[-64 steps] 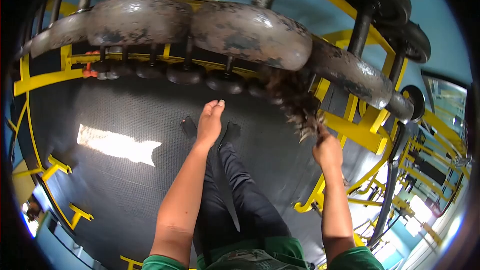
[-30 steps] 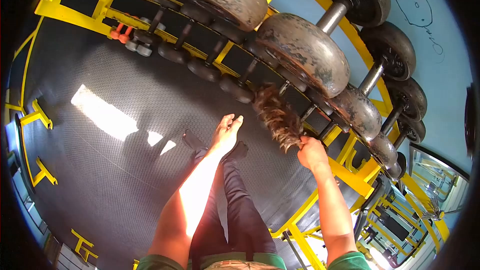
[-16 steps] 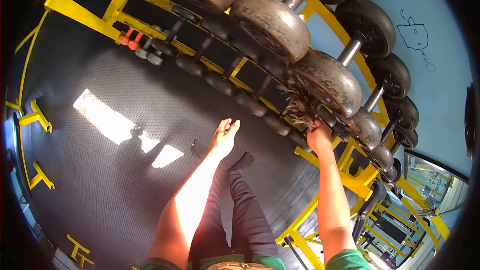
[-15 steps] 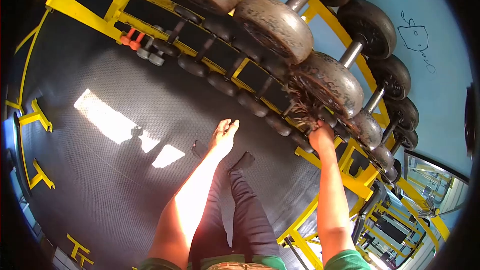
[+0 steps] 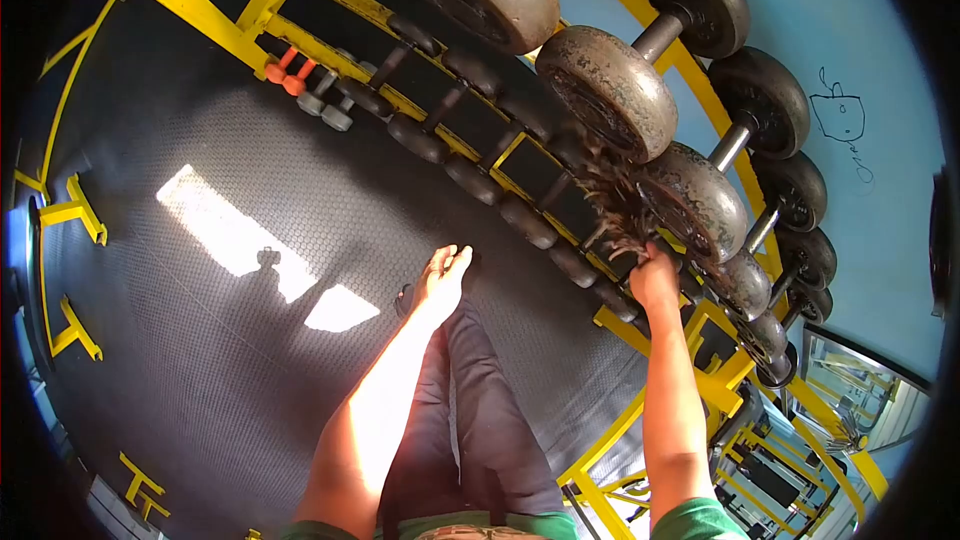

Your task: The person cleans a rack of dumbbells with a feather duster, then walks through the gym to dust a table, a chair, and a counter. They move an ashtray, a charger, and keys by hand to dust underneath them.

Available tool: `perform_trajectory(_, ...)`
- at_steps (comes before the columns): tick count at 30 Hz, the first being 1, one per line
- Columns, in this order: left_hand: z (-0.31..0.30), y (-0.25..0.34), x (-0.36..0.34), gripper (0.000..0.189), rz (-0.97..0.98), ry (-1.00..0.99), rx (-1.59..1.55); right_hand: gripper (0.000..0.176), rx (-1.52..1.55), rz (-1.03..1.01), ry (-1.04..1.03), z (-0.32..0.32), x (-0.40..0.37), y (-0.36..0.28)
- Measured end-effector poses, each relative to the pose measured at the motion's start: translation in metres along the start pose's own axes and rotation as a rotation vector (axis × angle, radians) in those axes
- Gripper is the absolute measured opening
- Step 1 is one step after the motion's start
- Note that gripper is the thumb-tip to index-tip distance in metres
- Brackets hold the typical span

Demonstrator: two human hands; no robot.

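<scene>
On the far-left end of the yellow rack: small orange dumbbells, then a lower row of black dumbbells running rightward along the front rail. Below, on the rubber floor, a sunlit patch. Nearer the middle, left hand empty, fingers straight and close together, hanging free over the floor, touching nothing, well apart from the rack. Right of it, right hand closed in a fist round the base of the feather duster, plumes fanned upward and pressed into the gap between two big grey dumbbell heads on the upper tier, brushing the worn head just beside the fist. Further right, more large dumbbells dwindling toward the rack's right end, against a blue wall.

Best done, by the look of it, with light flicking strokes from the wrist rather than a hard push, plumes being bent against the metal. Work down each head's face, then round the rim and along the bar, top tier before the lower row, letting loosened dust drop onto rows not yet brushed. Mind the knuckles against the yellow rail just under the fist.
</scene>
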State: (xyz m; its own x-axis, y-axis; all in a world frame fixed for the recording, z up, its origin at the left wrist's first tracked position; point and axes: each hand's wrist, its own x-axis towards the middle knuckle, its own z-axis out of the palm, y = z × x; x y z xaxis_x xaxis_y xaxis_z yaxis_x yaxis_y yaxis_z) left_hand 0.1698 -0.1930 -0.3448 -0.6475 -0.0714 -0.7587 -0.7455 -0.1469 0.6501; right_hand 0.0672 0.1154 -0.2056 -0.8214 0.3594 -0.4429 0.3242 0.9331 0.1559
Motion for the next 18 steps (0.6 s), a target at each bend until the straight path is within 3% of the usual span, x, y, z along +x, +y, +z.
perform_trajectory(3,0.006,0.005,0.004,0.070,0.036,-0.005,0.004,0.044,0.081,0.114,-0.080,-0.008,0.001,-0.019)
perform_trajectory(5,0.009,0.010,0.008,0.071,0.048,0.001,0.027,0.042,-0.044,0.018,0.151,-0.008,0.002,-0.025)
perform_trajectory(7,0.009,0.026,0.007,0.071,0.054,0.009,0.079,0.042,0.007,0.046,0.131,-0.005,0.012,-0.034)
perform_trajectory(9,0.007,0.039,0.010,0.070,0.059,-0.002,0.120,0.048,-0.024,-0.097,-0.060,-0.009,0.017,-0.051)
perform_trajectory(14,-0.009,0.061,0.014,0.071,0.076,-0.023,0.185,0.031,-0.017,-0.061,0.085,-0.010,0.003,-0.043)
perform_trajectory(18,-0.029,0.068,0.027,0.073,0.065,-0.066,0.184,0.036,0.096,-0.025,-0.053,-0.012,-0.068,-0.053)
